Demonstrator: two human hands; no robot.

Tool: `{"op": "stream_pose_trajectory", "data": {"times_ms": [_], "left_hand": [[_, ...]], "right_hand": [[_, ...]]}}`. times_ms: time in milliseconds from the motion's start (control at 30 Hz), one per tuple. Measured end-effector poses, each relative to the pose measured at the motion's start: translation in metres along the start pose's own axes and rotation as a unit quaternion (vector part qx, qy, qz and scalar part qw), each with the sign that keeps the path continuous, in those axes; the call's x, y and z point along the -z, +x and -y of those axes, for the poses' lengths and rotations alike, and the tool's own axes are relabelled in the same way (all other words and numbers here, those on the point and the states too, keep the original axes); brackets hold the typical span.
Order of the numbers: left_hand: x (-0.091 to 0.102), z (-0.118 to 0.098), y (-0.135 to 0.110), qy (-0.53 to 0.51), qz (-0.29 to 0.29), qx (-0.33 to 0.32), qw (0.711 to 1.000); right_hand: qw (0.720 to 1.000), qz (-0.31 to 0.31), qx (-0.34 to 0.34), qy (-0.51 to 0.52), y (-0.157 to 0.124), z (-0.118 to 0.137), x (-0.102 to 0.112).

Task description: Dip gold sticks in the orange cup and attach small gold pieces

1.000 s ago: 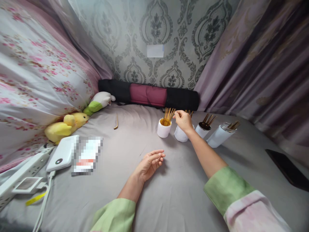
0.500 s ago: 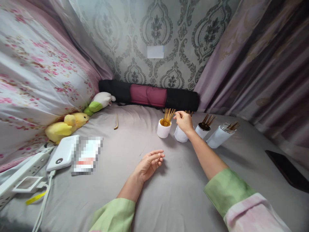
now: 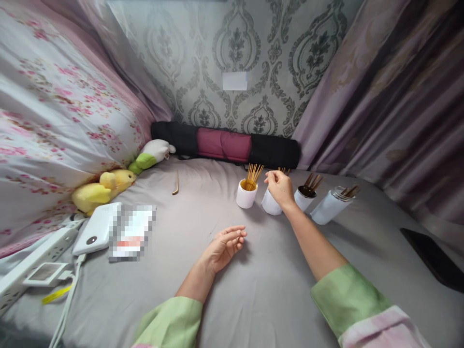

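My right hand (image 3: pixel 280 189) hovers at the second white-wrapped container (image 3: pixel 270 204) from the left and hides part of it. Its fingers are pinched together; whatever they may hold is too small or hidden to see. Left of it stands a white cup (image 3: pixel 246 198) holding several thin yellowish sticks (image 3: pixel 255 176). To the right are a white jar (image 3: pixel 300 201) with a dark inside and brown sticks, and a tilted white-wrapped glass jar (image 3: pixel 326 209), also with brown sticks. My left hand (image 3: pixel 225 247) rests on the grey sheet with fingers loosely stretched, holding nothing.
A thin curved golden rod (image 3: pixel 177 183) lies on the sheet. Plush toys (image 3: pixel 105 188), a power bank (image 3: pixel 97 227), a blurred packet (image 3: pixel 132 234) and a power strip (image 3: pixel 36 258) are at left. A black phone (image 3: pixel 435 258) lies right; a rolled bag (image 3: pixel 224 143) lines the wall.
My right hand has shifted slightly right and down, a little farther from the leftmost cup. My left hand stays in place. The view has tilted slightly.
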State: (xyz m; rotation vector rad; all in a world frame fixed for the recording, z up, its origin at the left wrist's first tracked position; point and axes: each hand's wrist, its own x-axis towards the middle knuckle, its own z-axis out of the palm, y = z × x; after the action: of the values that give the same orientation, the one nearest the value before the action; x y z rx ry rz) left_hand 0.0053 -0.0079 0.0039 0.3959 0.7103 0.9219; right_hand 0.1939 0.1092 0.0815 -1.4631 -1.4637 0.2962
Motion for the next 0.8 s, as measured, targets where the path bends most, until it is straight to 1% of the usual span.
{"op": "stream_pose_trajectory", "data": {"times_ms": [167,367,800], "left_hand": [[0.001,0.000,0.001,0.003,0.004,0.002,1.000],[0.000,0.000,0.000,0.002,0.000,-0.001,1.000],[0.000,0.000,0.000,-0.003,0.001,-0.006,1.000]], "right_hand": [[1.000,-0.001,-0.006,0.019,-0.010,0.000,0.001],[0.999,0.013,-0.024,0.045,-0.024,-0.001,0.000],[0.992,0.049,-0.065,0.092,-0.059,-0.008,-0.011]]}}
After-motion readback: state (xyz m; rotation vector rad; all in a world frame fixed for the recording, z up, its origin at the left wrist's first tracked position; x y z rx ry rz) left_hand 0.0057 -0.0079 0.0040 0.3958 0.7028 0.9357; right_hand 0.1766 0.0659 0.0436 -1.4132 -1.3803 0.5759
